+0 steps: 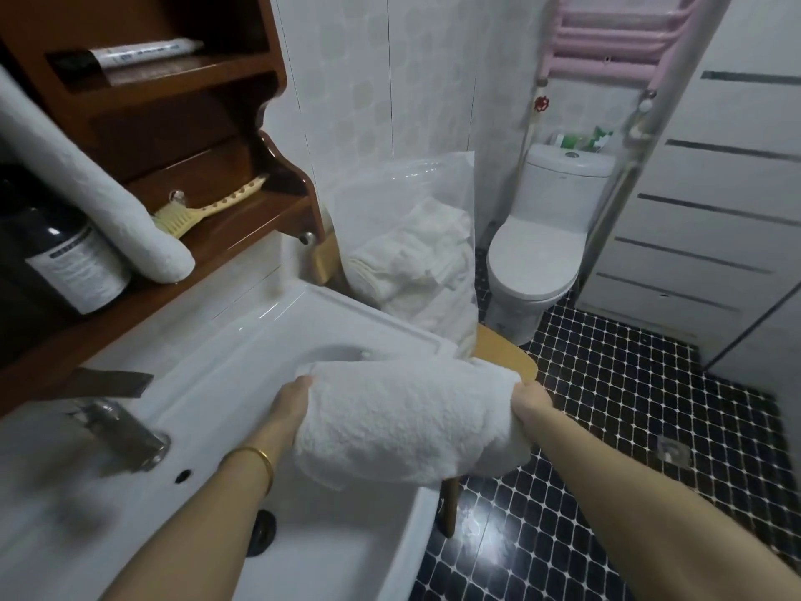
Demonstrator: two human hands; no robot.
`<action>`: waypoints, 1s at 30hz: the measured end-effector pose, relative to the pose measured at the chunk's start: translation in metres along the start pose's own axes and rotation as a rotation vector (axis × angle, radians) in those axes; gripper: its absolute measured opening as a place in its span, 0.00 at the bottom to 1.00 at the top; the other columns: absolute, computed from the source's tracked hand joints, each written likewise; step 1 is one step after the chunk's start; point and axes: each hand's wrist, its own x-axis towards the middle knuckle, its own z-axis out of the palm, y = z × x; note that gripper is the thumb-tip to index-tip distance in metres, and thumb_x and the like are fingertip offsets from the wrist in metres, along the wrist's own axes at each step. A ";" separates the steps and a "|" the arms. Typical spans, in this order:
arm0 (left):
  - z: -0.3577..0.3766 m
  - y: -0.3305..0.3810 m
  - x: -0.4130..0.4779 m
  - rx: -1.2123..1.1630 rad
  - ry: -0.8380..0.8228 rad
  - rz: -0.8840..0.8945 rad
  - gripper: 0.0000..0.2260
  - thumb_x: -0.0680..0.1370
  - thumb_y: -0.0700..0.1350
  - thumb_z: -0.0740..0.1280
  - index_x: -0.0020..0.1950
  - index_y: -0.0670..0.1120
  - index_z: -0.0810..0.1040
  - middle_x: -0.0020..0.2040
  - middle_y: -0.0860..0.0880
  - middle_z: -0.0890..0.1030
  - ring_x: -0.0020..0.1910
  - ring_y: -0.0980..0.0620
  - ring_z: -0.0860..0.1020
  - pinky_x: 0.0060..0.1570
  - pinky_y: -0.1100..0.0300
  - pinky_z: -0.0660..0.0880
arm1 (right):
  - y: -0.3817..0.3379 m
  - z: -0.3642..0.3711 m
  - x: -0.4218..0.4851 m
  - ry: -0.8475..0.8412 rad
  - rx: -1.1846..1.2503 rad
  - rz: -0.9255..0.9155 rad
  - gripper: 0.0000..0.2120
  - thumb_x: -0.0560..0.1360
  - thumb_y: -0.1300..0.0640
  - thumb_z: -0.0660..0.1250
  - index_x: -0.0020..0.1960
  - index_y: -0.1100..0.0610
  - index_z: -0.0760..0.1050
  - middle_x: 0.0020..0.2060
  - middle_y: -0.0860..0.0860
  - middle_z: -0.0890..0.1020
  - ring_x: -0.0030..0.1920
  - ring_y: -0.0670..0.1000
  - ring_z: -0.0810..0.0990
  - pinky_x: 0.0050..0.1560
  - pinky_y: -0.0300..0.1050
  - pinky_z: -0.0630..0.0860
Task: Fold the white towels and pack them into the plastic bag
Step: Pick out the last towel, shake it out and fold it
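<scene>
Head view: folded white towel (407, 422) held over the right rim of the sink (372, 312), one end in each hand so the fold does not fall open. Left hand (290, 403) grips the left end, right hand (531, 403) the right end. My fingers are buried in the pile, so I judge both hands curled round the cloth, though I cannot see this fully. Plastic bag (403, 188) stands upright on the wooden stool (503, 353) just beyond the sink, mouth up, with packed towels (416, 262) showing through it. Keeping the bundle level suits lifting it to that mouth. One rolled towel (86, 175) lies on the shelf (225, 236), not yet packed
</scene>
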 end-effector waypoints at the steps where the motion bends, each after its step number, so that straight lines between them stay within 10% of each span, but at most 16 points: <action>1: 0.001 -0.005 -0.001 0.036 -0.002 -0.008 0.20 0.81 0.47 0.55 0.62 0.34 0.74 0.60 0.34 0.77 0.58 0.38 0.76 0.62 0.45 0.72 | 0.002 0.000 -0.003 -0.014 -0.085 -0.004 0.17 0.82 0.63 0.51 0.66 0.70 0.67 0.63 0.65 0.73 0.63 0.63 0.72 0.58 0.48 0.69; 6: 0.001 -0.011 -0.002 0.100 0.008 -0.033 0.22 0.81 0.50 0.52 0.64 0.34 0.73 0.61 0.34 0.76 0.59 0.38 0.75 0.62 0.46 0.71 | -0.029 -0.004 -0.025 0.327 -0.363 -0.464 0.12 0.74 0.65 0.57 0.54 0.58 0.73 0.49 0.55 0.79 0.52 0.59 0.78 0.40 0.47 0.71; 8: 0.000 -0.005 -0.001 0.090 0.001 -0.048 0.22 0.81 0.51 0.53 0.62 0.34 0.74 0.60 0.35 0.76 0.57 0.38 0.75 0.61 0.46 0.72 | -0.055 0.002 -0.040 0.129 -0.319 -0.749 0.09 0.75 0.59 0.62 0.55 0.55 0.75 0.50 0.53 0.80 0.55 0.56 0.78 0.39 0.44 0.71; 11: -0.001 0.009 -0.003 -0.009 -0.025 -0.083 0.18 0.81 0.50 0.55 0.57 0.38 0.75 0.55 0.37 0.78 0.51 0.40 0.77 0.54 0.51 0.75 | -0.074 0.033 -0.066 -0.407 -0.715 -0.973 0.42 0.66 0.36 0.72 0.72 0.52 0.60 0.67 0.53 0.71 0.67 0.56 0.69 0.65 0.52 0.68; 14: -0.005 0.027 -0.008 -0.096 -0.085 -0.124 0.12 0.81 0.46 0.56 0.50 0.40 0.76 0.44 0.41 0.80 0.40 0.44 0.78 0.40 0.58 0.75 | -0.071 0.060 -0.076 -0.304 -1.091 -1.109 0.60 0.54 0.29 0.73 0.75 0.49 0.46 0.69 0.55 0.65 0.67 0.60 0.65 0.66 0.58 0.65; 17: -0.008 0.043 -0.015 -0.144 -0.143 -0.159 0.13 0.80 0.42 0.56 0.38 0.41 0.74 0.29 0.45 0.80 0.25 0.49 0.78 0.28 0.66 0.73 | -0.075 0.062 -0.073 -0.228 -1.000 -1.122 0.55 0.58 0.35 0.73 0.75 0.48 0.47 0.63 0.55 0.73 0.61 0.60 0.73 0.58 0.52 0.71; 21: -0.004 0.078 -0.022 -0.203 -0.160 -0.136 0.08 0.81 0.45 0.56 0.49 0.42 0.71 0.45 0.44 0.76 0.44 0.47 0.75 0.50 0.55 0.74 | -0.091 0.045 -0.069 -0.263 -0.817 -1.058 0.43 0.59 0.40 0.71 0.71 0.49 0.61 0.58 0.53 0.78 0.58 0.56 0.76 0.52 0.48 0.71; 26: -0.001 0.127 -0.034 -0.067 -0.123 0.022 0.11 0.78 0.44 0.58 0.35 0.47 0.70 0.35 0.47 0.72 0.32 0.49 0.71 0.33 0.63 0.69 | -0.100 0.007 -0.064 -0.486 -0.257 -0.741 0.32 0.52 0.44 0.70 0.55 0.52 0.78 0.51 0.48 0.82 0.52 0.50 0.79 0.50 0.42 0.74; 30: 0.015 0.140 -0.049 0.294 0.278 0.530 0.09 0.80 0.43 0.58 0.48 0.42 0.76 0.50 0.40 0.78 0.49 0.42 0.77 0.50 0.52 0.77 | -0.080 -0.007 -0.044 -0.552 0.189 -0.418 0.28 0.59 0.56 0.75 0.58 0.59 0.77 0.53 0.56 0.83 0.52 0.57 0.82 0.56 0.55 0.78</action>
